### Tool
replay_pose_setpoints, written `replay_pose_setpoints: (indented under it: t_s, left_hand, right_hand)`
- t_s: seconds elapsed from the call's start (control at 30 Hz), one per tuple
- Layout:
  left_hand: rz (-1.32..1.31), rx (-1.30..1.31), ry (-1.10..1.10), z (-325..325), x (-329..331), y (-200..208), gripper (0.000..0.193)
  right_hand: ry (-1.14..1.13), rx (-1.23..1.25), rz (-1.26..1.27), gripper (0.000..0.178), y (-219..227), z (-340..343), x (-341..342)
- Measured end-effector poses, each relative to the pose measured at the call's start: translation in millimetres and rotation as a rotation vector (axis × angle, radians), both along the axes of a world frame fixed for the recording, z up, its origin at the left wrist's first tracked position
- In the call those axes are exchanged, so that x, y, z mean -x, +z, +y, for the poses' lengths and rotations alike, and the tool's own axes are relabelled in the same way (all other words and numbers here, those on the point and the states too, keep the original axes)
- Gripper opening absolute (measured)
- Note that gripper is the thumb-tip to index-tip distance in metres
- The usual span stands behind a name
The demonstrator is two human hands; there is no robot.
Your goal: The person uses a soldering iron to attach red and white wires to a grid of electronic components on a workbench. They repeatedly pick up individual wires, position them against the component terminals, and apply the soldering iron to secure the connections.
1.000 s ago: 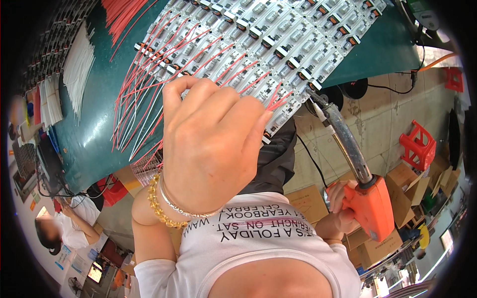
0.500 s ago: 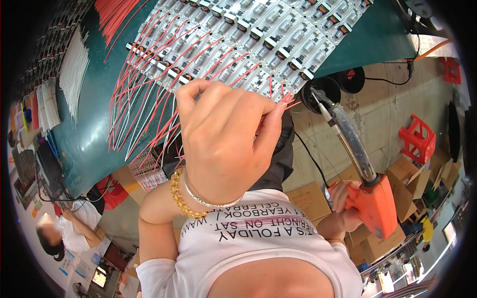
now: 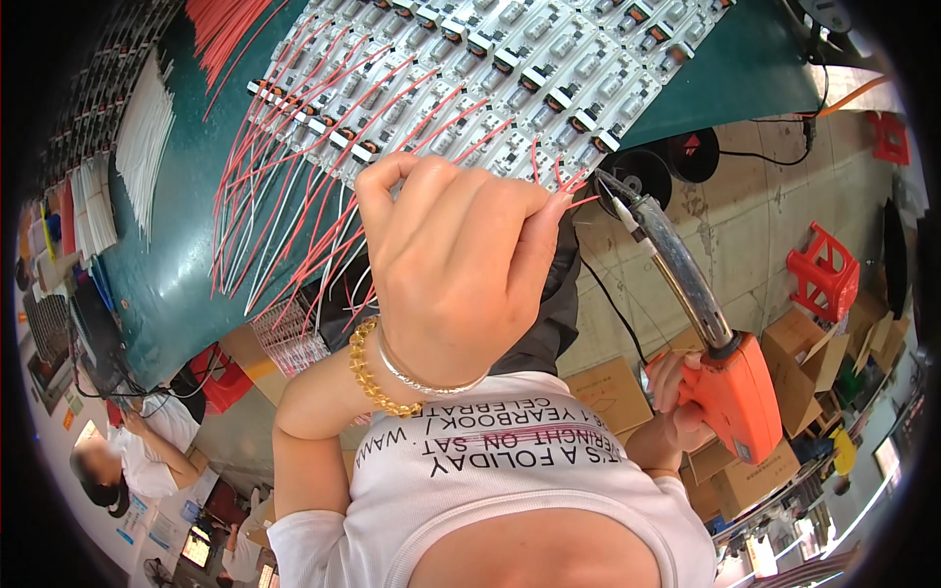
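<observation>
A panel of small white circuit boards lies at the table's near edge, with red and white wires trailing from its left and front. My left hand is at the panel's front edge, thumb and forefinger pinched on red wires whose ends stick out to the right. My right hand grips the handle of an orange soldering gun. Its long metal barrel slants up and left, and the tip is close to the panel's near right corner; whether it touches cannot be made out.
Bundles of red wires and white wires lie on the green table. Black round spools are beyond the right edge. A red stool and cardboard boxes stand on the floor. Another person sits at lower left.
The soldering gun's tip has moved up and left, closer to the panel's corner. My left hand has shifted slightly right, still pinching the red wires.
</observation>
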State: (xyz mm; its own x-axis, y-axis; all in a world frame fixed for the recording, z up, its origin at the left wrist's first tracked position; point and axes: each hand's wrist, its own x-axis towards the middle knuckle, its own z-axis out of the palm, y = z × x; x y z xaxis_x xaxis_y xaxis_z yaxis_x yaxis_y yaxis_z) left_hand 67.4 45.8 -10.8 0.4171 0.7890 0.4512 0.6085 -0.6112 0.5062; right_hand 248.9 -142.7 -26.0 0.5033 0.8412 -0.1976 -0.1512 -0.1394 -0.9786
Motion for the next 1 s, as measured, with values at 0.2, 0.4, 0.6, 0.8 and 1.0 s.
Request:
replay_pose_setpoints:
  t_s: [0.2,0.4,0.6,0.8,1.0]
  left_hand:
    - [-0.008,-0.093,0.001,-1,-3,-7,0.014]
    - [-0.017,-0.086,-0.003,0,1,-7,0.014]
    - [-0.036,0.016,-0.042,3,0,1,0.013]
    - [-0.039,0.116,-0.044,5,2,8,0.010]
    - [-0.035,0.144,-0.048,8,2,10,0.009]
  right_hand:
    - [-0.013,0.030,-0.024,0.071,2,2,3]
    - [0.003,0.033,-0.034,0.072,-1,2,1]
    - [-0.024,0.079,-0.053,0.074,1,-2,1]
    - [-0.022,0.155,-0.143,0.077,-1,-8,-2]
    - [-0.012,0.204,-0.436,0.076,-12,-32,-14]
